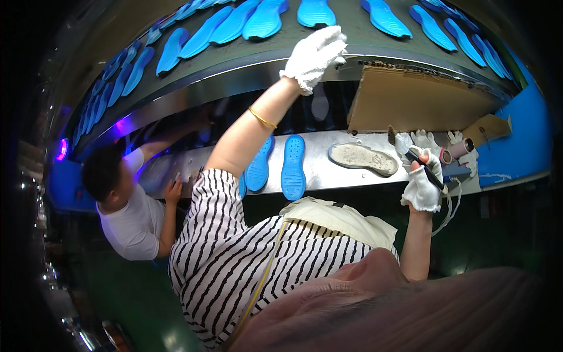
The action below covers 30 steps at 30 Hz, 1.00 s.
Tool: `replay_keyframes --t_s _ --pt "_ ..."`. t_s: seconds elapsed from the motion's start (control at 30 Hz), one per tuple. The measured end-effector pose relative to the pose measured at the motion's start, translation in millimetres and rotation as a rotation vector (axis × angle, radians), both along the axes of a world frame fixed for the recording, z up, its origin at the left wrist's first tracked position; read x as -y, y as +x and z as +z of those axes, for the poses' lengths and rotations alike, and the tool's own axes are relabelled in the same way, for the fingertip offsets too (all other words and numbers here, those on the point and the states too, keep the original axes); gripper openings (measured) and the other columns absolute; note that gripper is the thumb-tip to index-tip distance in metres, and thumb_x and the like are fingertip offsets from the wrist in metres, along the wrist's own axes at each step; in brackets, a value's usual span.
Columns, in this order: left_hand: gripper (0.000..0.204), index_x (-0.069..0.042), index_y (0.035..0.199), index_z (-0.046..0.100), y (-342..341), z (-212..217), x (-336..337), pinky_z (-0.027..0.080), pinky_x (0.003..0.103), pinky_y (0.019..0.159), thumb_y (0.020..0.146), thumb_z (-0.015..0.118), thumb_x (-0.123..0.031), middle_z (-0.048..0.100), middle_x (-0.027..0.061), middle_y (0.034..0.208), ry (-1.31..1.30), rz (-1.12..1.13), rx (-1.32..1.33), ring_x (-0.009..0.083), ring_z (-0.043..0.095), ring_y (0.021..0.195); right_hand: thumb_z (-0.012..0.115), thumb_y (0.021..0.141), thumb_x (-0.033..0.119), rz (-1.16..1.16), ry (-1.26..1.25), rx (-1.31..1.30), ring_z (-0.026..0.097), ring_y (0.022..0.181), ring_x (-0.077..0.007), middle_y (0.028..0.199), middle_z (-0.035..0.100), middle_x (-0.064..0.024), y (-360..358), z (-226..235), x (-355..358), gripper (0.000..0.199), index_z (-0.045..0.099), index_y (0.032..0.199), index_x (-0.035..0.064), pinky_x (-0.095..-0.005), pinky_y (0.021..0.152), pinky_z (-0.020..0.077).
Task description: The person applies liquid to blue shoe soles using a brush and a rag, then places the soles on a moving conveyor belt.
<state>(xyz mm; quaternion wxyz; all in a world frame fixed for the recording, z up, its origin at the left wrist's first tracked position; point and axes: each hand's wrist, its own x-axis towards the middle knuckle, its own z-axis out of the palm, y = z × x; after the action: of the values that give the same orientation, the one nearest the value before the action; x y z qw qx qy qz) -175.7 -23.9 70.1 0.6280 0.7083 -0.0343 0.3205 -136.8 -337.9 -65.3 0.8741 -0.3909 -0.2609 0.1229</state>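
Note:
My left hand (315,58), in a white knit glove, reaches up to the near edge of a dark conveyor belt (340,29). Its fingers are stretched out just below the heel of a blue shoe sole (316,12); whether they touch it I cannot tell. My right hand (423,186), gloved with bare fingertips showing, is closed around the dark handle of a brush (431,175), bristle end up and left. Beside the brush, a grey-beige sole-shaped piece (363,159) lies on the metal shelf (328,186). Further left on that shelf are a blue sole (293,167) and another blue sole (258,167).
Several more blue soles (202,35) lie along the belt. A cardboard panel (410,100) stands between belt and shelf. Spools (463,146), spare white gloves (425,139) and a white cable (450,214) are at the right. A co-worker in a white shirt (132,226) is at the left.

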Motion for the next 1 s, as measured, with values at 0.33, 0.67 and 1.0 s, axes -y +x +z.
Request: replay_keyframes --t_s 0.33,0.67,1.0 --pt "0.079 -0.032 0.139 0.042 -86.5 51.2 -159.2 0.015 0.065 0.108 0.075 0.044 -0.078 0.03 -0.0029 0.151 1.371 0.925 -0.849 0.0312 0.036 0.133 0.065 0.078 -0.01 0.183 -0.03 0.129 0.057 0.098 -0.0166 0.106 0.059 -0.0087 0.2 1.0 -37.5 0.026 0.057 0.097 0.005 -0.0287 0.089 0.0441" --pt "0.037 -0.025 0.117 0.061 -117.8 35.0 -170.6 0.034 0.052 0.095 0.083 0.06 -0.038 0.05 -0.002 0.129 1.644 1.328 -0.895 0.0192 0.045 0.118 0.067 0.079 -0.005 0.141 -0.127 0.143 0.055 0.103 -0.0199 0.112 0.058 -0.0122 15.2 -18.9 -6.3 0.025 0.054 0.099 0.0038 -0.0337 0.096 0.0394" --pt "0.018 -0.01 0.095 0.066 -92.9 40.4 -76.3 0.046 0.037 0.083 0.08 0.066 -0.02 0.064 0.0087 0.099 0.927 1.011 0.365 0.0261 0.059 0.094 0.063 0.085 -0.003 0.195 -0.191 0.143 0.057 0.097 -0.018 0.108 0.059 -0.0099 45.6 -35.2 11.7 0.021 0.053 0.103 0.003 -0.0317 0.092 0.0429"
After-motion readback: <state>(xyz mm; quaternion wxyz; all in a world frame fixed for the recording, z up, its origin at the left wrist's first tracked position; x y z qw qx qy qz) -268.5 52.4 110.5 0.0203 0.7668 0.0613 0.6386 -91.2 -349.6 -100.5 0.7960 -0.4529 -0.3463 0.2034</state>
